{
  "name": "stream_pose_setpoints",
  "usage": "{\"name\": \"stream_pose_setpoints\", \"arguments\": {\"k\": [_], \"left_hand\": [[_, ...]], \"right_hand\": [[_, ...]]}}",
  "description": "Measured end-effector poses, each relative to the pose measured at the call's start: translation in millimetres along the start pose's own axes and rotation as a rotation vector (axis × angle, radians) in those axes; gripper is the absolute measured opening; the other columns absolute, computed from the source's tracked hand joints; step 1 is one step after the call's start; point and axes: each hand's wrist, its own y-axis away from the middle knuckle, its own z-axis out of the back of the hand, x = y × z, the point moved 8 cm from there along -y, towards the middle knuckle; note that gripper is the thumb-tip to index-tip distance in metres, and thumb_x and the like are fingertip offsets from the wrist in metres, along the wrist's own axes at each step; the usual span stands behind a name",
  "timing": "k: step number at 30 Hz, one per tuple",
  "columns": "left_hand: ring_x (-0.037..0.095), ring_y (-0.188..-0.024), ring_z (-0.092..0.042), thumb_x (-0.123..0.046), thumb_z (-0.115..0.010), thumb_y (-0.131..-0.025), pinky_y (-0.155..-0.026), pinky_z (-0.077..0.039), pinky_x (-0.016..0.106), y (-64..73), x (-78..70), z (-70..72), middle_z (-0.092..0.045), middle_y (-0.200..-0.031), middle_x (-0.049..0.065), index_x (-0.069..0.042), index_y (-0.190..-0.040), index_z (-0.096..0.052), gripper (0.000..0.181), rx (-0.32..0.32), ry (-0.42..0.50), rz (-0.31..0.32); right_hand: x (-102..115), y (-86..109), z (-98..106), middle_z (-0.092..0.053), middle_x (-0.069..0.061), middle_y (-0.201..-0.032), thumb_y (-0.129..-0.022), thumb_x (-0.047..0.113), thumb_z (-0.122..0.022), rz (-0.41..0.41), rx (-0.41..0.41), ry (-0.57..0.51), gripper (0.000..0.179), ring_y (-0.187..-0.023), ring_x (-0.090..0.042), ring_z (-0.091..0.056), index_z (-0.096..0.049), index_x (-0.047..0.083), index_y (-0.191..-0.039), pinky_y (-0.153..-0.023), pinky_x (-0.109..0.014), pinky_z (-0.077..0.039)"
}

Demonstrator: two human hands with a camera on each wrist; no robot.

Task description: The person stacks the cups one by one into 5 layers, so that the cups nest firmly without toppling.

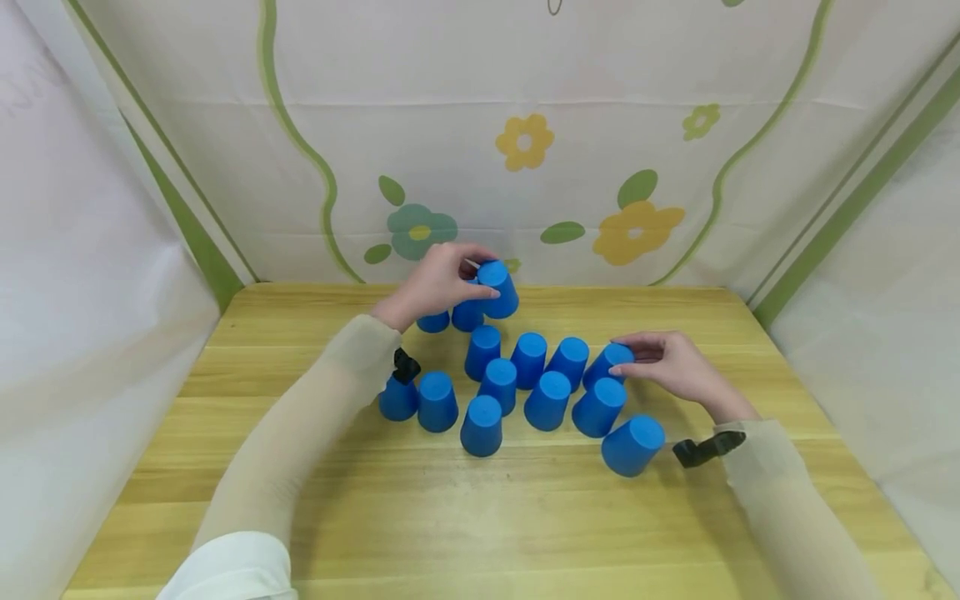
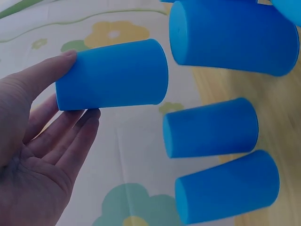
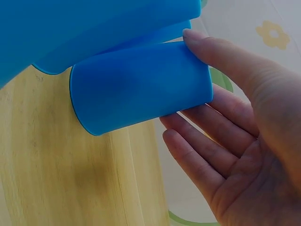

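My left hand (image 1: 442,279) grips an upside-down blue cup (image 1: 498,292) near its narrow end, thumb on one side and fingers on the other. In the left wrist view that held cup (image 2: 113,75) is apart from the two cups beside it, and it looks lifted off the table. At the right end of a row, my right hand (image 1: 675,367) pinches another upside-down blue cup (image 1: 606,367) near its top. The right wrist view shows this cup (image 3: 141,87) between thumb and fingers, its wide rim close over the wood, with other blue cups right beside it.
Several more upside-down blue cups stand about the wooden table (image 1: 420,517), including a near-left cup (image 1: 437,402), a front-middle cup (image 1: 482,427) and a front-right cup (image 1: 633,446). Part of one cup is hidden behind my left wrist. A flowered cloth (image 1: 450,150) hangs behind the table.
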Motion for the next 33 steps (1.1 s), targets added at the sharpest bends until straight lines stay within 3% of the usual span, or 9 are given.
{"name": "stream_pose_setpoints", "arguments": {"k": [8,17,33], "left_hand": [[0.019,-0.103,-0.067,-0.025,-0.084,-0.088,-0.089,-0.057,0.033,-11.9,2.8,-18.4,-0.067,-0.124,0.005,-0.009,-0.134,-0.065,0.052,0.008,0.009,0.014],[0.021,-0.105,-0.067,-0.026,-0.083,-0.088,-0.089,-0.057,0.033,-23.6,7.7,-33.8,-0.067,-0.127,0.006,-0.009,-0.135,-0.065,0.053,0.063,-0.022,0.058],[0.027,-0.112,-0.064,-0.017,-0.082,-0.089,-0.095,-0.054,0.036,-53.0,13.3,-26.2,-0.065,-0.128,0.011,-0.004,-0.134,-0.064,0.05,0.066,-0.058,0.066]], "right_hand": [[0.3,1.2,1.1,-0.071,-0.013,-0.116,-0.087,0.041,-0.082,0.003,-0.005,-0.009,0.059,-0.102,-0.028,-0.071,-0.067,0.005,-0.132,-0.084,-0.034,-0.059],[-3.2,5.3,0.6,-0.072,-0.01,-0.115,-0.086,0.043,-0.082,-0.022,-0.009,-0.025,0.059,-0.101,-0.026,-0.071,-0.067,0.008,-0.131,-0.083,-0.033,-0.059],[2.3,11.7,-2.2,-0.07,-0.014,-0.121,-0.088,0.036,-0.082,-0.018,0.001,-0.057,0.059,-0.106,-0.029,-0.069,-0.065,0.004,-0.134,-0.085,-0.036,-0.059]]}}
